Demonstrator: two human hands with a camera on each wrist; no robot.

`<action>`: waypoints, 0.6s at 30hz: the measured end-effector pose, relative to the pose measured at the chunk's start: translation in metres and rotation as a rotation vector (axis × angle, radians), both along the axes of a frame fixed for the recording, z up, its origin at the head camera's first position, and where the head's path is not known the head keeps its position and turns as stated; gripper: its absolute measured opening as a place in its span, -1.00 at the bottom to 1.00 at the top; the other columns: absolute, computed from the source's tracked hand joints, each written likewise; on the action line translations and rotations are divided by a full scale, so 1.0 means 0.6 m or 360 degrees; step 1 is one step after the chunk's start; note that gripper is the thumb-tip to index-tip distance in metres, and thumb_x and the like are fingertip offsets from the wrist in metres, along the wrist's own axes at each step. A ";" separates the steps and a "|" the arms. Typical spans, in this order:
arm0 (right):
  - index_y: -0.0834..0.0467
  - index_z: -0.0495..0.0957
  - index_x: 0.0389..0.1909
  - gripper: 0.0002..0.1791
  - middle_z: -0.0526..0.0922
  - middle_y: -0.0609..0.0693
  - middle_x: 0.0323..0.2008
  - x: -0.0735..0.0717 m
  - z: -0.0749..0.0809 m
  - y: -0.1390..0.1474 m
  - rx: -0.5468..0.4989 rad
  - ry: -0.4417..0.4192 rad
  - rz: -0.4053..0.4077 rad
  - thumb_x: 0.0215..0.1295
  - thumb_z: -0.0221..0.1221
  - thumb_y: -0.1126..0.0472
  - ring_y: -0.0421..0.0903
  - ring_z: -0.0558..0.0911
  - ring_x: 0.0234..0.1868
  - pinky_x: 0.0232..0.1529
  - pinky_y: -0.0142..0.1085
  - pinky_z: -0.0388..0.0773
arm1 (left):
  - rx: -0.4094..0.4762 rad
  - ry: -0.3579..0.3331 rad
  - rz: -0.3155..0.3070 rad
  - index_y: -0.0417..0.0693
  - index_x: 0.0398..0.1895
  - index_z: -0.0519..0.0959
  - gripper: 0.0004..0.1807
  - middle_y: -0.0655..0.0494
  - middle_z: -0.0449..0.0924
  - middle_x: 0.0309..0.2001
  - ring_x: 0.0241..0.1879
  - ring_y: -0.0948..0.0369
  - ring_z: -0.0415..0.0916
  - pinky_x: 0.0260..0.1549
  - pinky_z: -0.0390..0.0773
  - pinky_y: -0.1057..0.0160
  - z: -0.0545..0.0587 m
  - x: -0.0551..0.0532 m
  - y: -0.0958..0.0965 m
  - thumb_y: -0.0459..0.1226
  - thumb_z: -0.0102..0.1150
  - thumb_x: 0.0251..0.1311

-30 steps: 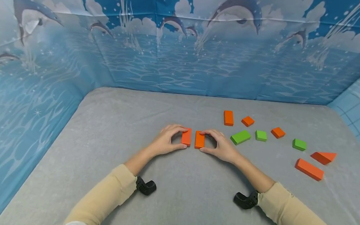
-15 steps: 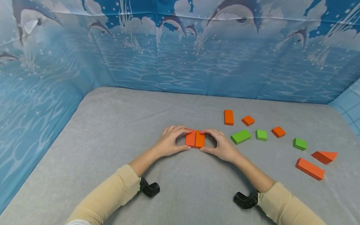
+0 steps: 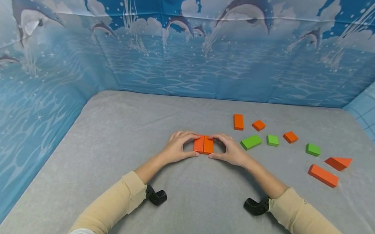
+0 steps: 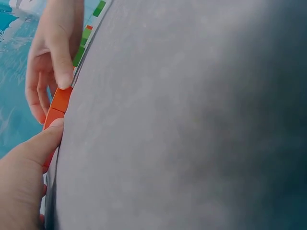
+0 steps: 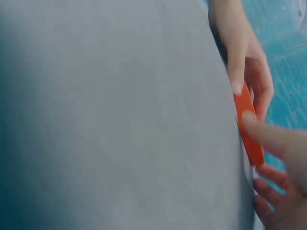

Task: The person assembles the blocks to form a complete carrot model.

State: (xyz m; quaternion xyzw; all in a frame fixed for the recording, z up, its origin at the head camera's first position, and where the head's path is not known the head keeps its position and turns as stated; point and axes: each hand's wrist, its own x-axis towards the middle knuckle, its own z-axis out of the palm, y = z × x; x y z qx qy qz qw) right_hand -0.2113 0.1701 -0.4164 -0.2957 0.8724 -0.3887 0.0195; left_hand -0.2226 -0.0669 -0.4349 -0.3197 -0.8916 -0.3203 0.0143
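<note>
Two orange rectangular blocks lie side by side at the middle of the grey-covered table, their long sides touching. My left hand (image 3: 177, 146) pinches the left orange block (image 3: 199, 144) between thumb and fingers at its near and far ends. The right orange block (image 3: 208, 145) is pinched the same way by my right hand (image 3: 230, 150). In the left wrist view the left thumb (image 4: 41, 141) presses the near end of its block, and the other hand (image 4: 57, 48) meets it from across. The right wrist view shows the right thumb (image 5: 268, 134) against the orange blocks (image 5: 245, 108).
To the right lie an orange block (image 3: 238, 122), small orange blocks (image 3: 258, 125) (image 3: 290, 137), a long green block (image 3: 251, 142), small green blocks (image 3: 272, 141) (image 3: 313, 149), an orange triangular block (image 3: 338, 163) and a long orange block (image 3: 323, 175). A dolphin-print curtain (image 3: 191, 69) stands behind.
My left hand has slid its orange block rightward, closing the gap to the other block. Over the last half second hardly anything has moved; the right hand has stayed in place.
</note>
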 end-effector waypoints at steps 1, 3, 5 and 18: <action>0.29 0.40 0.10 -0.39 0.44 0.19 0.07 -0.005 0.005 0.004 -0.0014 -0.0015 0.0016 0.01 0.35 0.21 0.14 0.39 0.09 0.10 0.04 0.27 | -0.0001 -0.0003 0.0001 0.05 0.16 0.43 -0.38 0.09 0.38 0.18 0.15 0.10 0.22 0.18 0.03 -0.05 0.000 0.000 0.000 -0.03 0.32 -0.02; 0.30 0.38 0.12 -0.39 0.42 0.20 0.08 -0.017 0.018 0.015 -0.0056 -0.0055 0.0003 0.03 0.34 0.22 0.15 0.39 0.06 0.05 0.04 0.31 | 0.0001 -0.0007 0.0000 0.05 0.16 0.43 -0.38 0.09 0.38 0.18 0.16 0.10 0.21 0.19 0.02 -0.05 -0.001 0.000 0.000 -0.03 0.32 -0.02; 0.28 0.37 0.13 -0.40 0.40 0.20 0.10 -0.035 0.030 0.032 -0.0090 -0.0040 -0.0072 0.05 0.32 0.23 0.17 0.37 0.05 0.01 0.06 0.31 | -0.0007 -0.0003 0.0000 0.06 0.17 0.43 -0.38 0.10 0.37 0.18 0.17 0.10 0.20 0.19 0.01 -0.05 -0.002 -0.001 0.000 -0.03 0.32 -0.02; 0.30 0.23 0.26 -0.33 0.22 0.29 0.24 -0.120 0.032 0.135 0.0082 -0.0173 -0.0287 0.17 0.23 0.19 0.27 0.18 0.22 0.15 0.20 0.07 | -0.0017 0.0035 -0.0008 0.07 0.18 0.41 -0.37 0.11 0.37 0.19 0.17 0.11 0.20 0.20 0.02 -0.03 -0.009 -0.004 -0.003 -0.01 0.30 -0.01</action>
